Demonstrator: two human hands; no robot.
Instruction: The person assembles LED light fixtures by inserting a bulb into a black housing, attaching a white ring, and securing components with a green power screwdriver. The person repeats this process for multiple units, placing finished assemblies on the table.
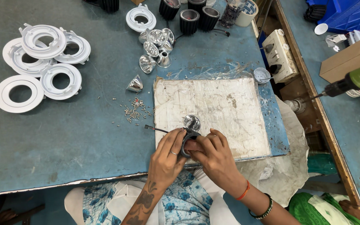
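Holding a small black ring-shaped lamp body (187, 143) between them, the left hand (168, 160) and right hand (216, 156) have their fingers clamped on it at the near edge of a worn white board (213, 108). A thin wire (155, 128) trails from it to the left, and one shiny metal cone (192, 122) sits on the board just beyond the fingers. Left of the board lies a scatter of small screws (135, 111), then another single cone (135, 84) and a cluster of about five more (156, 49). Six white plastic rings (42, 62) lie on the blue table (63, 137); three black ribbed housings (188, 16) stand at the far edge.
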